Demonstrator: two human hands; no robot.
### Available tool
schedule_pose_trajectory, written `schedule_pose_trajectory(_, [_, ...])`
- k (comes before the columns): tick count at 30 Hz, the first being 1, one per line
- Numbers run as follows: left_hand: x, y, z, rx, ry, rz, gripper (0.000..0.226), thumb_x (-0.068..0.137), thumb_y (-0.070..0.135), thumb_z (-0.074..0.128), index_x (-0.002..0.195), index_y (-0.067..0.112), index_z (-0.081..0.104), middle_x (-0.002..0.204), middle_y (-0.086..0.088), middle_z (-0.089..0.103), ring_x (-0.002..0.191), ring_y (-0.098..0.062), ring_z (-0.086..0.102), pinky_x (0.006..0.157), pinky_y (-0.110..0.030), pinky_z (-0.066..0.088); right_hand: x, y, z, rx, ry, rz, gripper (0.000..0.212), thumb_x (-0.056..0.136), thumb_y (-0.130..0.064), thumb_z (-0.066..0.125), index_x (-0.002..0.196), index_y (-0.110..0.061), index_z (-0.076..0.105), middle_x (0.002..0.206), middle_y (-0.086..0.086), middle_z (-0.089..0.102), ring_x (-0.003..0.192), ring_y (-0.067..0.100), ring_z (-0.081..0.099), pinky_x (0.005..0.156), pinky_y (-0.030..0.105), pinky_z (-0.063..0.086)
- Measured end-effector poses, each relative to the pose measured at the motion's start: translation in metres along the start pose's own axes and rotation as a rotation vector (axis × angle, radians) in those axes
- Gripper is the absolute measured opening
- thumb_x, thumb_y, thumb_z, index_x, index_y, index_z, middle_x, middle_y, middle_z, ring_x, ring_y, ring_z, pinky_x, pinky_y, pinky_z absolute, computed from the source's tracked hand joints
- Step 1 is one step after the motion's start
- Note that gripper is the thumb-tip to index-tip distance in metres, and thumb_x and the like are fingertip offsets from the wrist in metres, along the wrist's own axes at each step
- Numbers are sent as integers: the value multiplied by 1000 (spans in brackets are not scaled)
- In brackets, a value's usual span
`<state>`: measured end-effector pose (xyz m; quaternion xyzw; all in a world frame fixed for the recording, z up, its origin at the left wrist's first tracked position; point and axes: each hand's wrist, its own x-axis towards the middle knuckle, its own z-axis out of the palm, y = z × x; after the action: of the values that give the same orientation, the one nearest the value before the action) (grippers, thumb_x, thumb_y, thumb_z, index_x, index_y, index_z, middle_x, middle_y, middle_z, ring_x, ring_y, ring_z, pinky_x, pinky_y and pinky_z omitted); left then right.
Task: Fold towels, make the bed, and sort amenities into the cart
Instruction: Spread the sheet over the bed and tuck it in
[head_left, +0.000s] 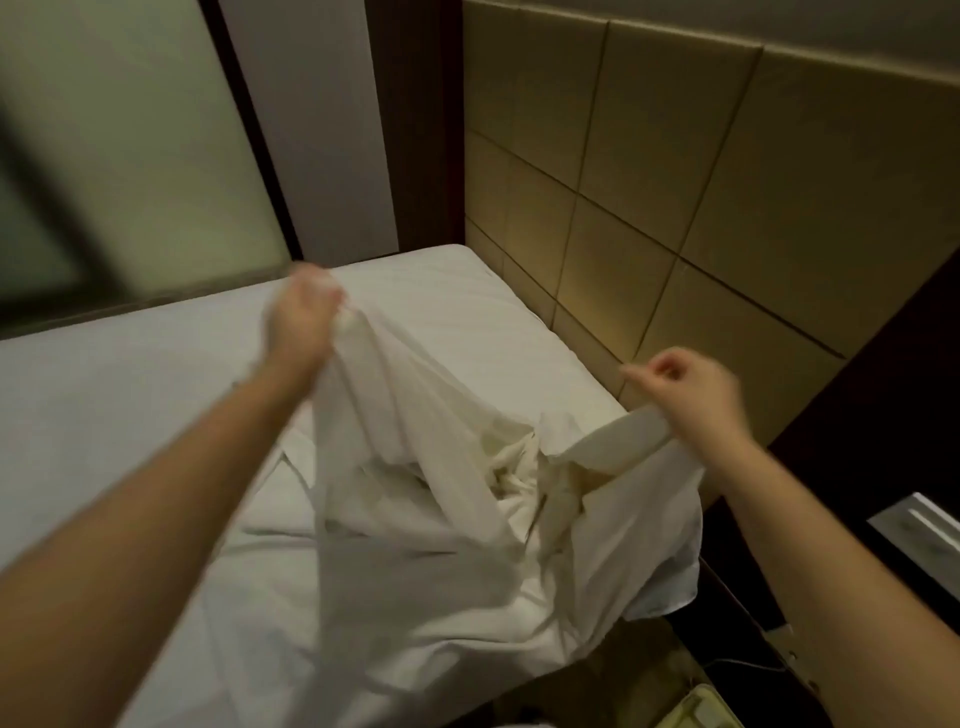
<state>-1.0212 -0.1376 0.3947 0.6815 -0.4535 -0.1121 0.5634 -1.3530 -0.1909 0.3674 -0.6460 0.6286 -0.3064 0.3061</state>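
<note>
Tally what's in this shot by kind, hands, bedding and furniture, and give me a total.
hands: 2, left hand and right hand
sheet: 1
mattress: 1
headboard: 1
total: 5

Sheet (441, 519) and mattress (104, 389) are white; the grid-panelled headboard (675, 182) tan.

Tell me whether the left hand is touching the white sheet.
Touching. The head view shows the left hand gripping a bunched fold of the white sheet.
</note>
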Motion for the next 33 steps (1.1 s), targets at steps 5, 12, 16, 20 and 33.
schedule_pose_trajectory(5, [19,-9,-8,682,-227,-110,30,101,5,32,120,-10,50,121,-32,52,115,-38,49,90,-36,31,13,-19,2,50,52,-48,17,90,-33,62,84,-17,61,82,0,59,80,18,57,72,29,48])
schedule_pose_trajectory(12, [20,-25,-56,64,139,-382,21,97,11,41,89,3,58,87,-14,55,93,-21,47,68,-25,41,-12,-23,38,228,44,-45,18,90,-33,62,79,-19,62,75,-2,58,72,18,52,61,27,41])
schedule_pose_trajectory(16, [-23,-64,-64,621,-345,-287,34,102,17,37,124,-3,54,126,-21,55,117,-33,52,93,-32,37,-27,2,60,-316,-367,139,52,77,-52,72,114,-19,55,110,2,60,98,22,60,78,33,50])
schedule_pose_trajectory(20, [-92,-107,-75,571,-917,-494,45,89,48,58,111,10,62,114,-5,59,103,-24,58,84,-30,44,-74,58,85,-940,-703,334,84,73,-53,75,136,-9,41,128,6,54,112,24,56,90,31,50])
schedule_pose_trajectory(33, [-150,-112,-141,554,-491,-356,22,98,24,50,108,10,64,115,-14,62,99,-24,55,85,-32,40,-131,145,37,-1106,-666,358,36,98,-21,41,130,-10,52,117,5,55,103,20,53,84,26,41])
